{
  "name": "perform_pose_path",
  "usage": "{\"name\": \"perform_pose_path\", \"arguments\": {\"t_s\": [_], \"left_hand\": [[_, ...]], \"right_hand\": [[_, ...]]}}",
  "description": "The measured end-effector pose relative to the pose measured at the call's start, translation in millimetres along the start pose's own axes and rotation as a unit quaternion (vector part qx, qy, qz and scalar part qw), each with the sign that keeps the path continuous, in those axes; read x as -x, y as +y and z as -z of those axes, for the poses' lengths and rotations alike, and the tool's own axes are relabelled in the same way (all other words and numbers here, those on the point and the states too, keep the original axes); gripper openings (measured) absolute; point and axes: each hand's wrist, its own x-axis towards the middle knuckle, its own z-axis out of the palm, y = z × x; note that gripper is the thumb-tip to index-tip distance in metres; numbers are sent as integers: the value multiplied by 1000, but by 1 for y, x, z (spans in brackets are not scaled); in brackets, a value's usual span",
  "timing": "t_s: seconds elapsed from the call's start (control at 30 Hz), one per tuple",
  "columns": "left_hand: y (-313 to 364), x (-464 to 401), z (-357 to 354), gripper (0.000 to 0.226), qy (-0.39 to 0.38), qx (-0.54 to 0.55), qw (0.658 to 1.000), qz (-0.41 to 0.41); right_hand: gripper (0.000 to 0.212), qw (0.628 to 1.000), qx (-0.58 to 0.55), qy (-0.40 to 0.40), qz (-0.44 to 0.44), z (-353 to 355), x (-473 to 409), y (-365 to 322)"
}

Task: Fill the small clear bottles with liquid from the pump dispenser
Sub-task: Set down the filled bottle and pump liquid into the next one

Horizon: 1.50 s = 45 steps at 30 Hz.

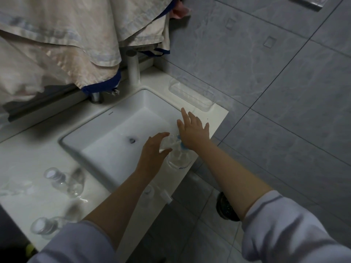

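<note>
Clear bottle [167, 144] in left-hand grip [154, 149], under pump [182, 145]

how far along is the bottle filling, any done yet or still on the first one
Hard to say any are done: the clear bottles on the counter left of the sink are too blurred to read fill. In hand: left hand holds a small bottle at the pump dispenser, right hand pressing its top. Counter bottles may remain.

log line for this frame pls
left hand: holds small clear bottle | right hand: presses blue-topped clear pump dispenser | white sink edge
</note>
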Motion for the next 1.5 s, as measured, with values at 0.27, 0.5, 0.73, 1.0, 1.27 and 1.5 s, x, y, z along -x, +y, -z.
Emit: {"name": "perform_pose_path", "arguments": {"t_s": [0.27, 0.5, 0.73, 1.0, 1.27, 1.5], "left_hand": [[-4, -2, -1, 53, 29, 5, 1000, -1], [-6, -3, -6, 44, 95, -21, 994, -45], [-7, -3, -4, 43, 100, -41, 993, -52], [-8, -3, -6, 45, 79, -35, 995, -53], [-6, -4, -3, 43, 69, -35, 996, -49], [-13, -4, -5, 48, 52, -46, 997, -41]], "right_hand": [[59, 1000, -3, 11, 18, 10, 0, 0], [59, 1000, -9, -4, 6, 3, 1, 1], [59, 1000, 10, 6, 21, 12, 3, -1], [56, 1000, -4, 3, -4, 2, 0, -1], [58, 1000, -6, 17, 7, 6, -1, 0], [60, 1000, 10, -12, 7, 3, -1, 2]]}}
